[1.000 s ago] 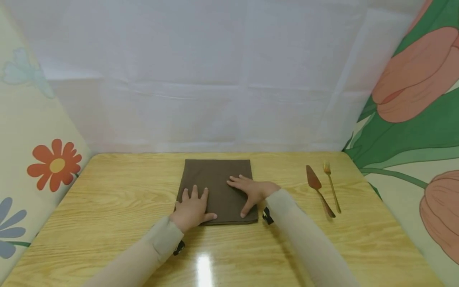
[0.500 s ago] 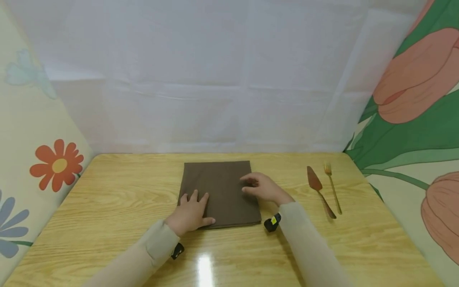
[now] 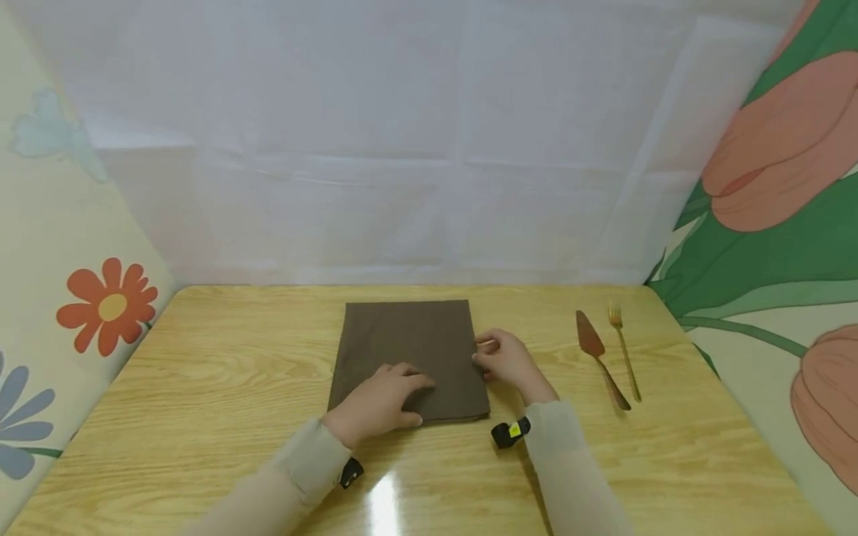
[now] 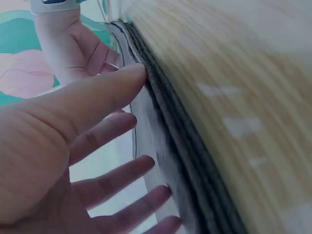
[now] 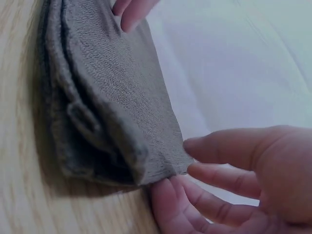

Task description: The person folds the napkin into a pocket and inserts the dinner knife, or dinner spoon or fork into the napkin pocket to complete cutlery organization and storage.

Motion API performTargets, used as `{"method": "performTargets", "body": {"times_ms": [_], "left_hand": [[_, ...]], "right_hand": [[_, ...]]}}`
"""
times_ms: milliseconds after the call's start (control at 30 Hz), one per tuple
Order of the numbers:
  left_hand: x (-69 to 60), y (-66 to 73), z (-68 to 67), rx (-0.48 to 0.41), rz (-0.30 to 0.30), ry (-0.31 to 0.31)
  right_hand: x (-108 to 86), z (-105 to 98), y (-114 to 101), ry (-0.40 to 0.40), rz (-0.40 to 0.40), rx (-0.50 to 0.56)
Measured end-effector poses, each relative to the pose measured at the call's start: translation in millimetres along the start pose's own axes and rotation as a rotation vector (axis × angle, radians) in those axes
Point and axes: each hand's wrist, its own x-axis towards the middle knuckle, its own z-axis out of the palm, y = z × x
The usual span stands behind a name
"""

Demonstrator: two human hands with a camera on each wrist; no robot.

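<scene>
A folded brown cloth [image 3: 409, 335] lies flat on the table, its stacked layers visible along the near edge in the left wrist view [image 4: 180, 131]. My left hand [image 3: 378, 402] rests over its near left part, fingers apart and loosely bent, thumb [image 4: 112, 85] by the near edge. At the cloth's right edge is my right hand [image 3: 511, 363]. In the right wrist view, the thumb and fingers of this hand [image 5: 282, 175] close round the edge of the cloth [image 5: 117, 73], some fingertips low against its side. Layers gape a little at the near right corner.
On the wooden table [image 3: 201, 372], a cake server [image 3: 590, 339] and a gold fork [image 3: 625, 350] lie to the right of the right hand. A white sheet [image 3: 402, 149] hangs behind the table, with flower-patterned walls at both sides.
My right hand has lifted off the cloth's top and moved right to its right edge, fingers curling. My left hand has turned and shifted slightly right on the cloth.
</scene>
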Motion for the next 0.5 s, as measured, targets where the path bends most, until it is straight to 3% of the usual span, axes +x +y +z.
{"method": "performTargets", "body": {"times_ms": [233, 500], "left_hand": [[6.4, 3.4, 5.4, 0.079, 0.098, 0.004], [10.6, 4.9, 11.7, 0.09, 0.184, 0.054]], "right_hand": [[-5.4, -0.2, 2.0, -0.036, 0.066, 0.069], [-5.2, 1.1, 2.9, -0.068, -0.007, 0.182]]}}
